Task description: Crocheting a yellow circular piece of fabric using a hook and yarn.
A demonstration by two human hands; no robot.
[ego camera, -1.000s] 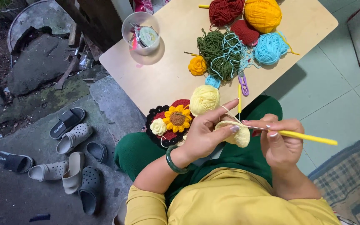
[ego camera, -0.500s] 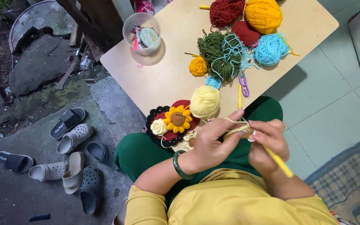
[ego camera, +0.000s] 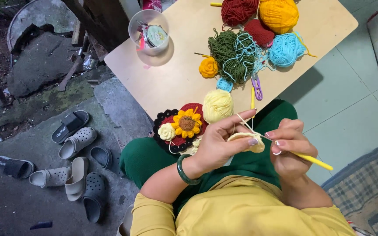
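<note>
A pale wooden table (ego camera: 176, 83) stands far centre, grey rough ground (ego camera: 36, 109) left, pale green floor tiles (ego camera: 355, 100) right, checked mat (ego camera: 368, 192) near right

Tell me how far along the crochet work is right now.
Done: a finished sunflower piece lies on the lap. In hand: left hand pinches a small cream piece; right hand works the yellow hook. Left: the cream yarn ball looks mostly unused.

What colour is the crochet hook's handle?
Yellow: the crochet hook in the right hand, seen from the head view.
</note>
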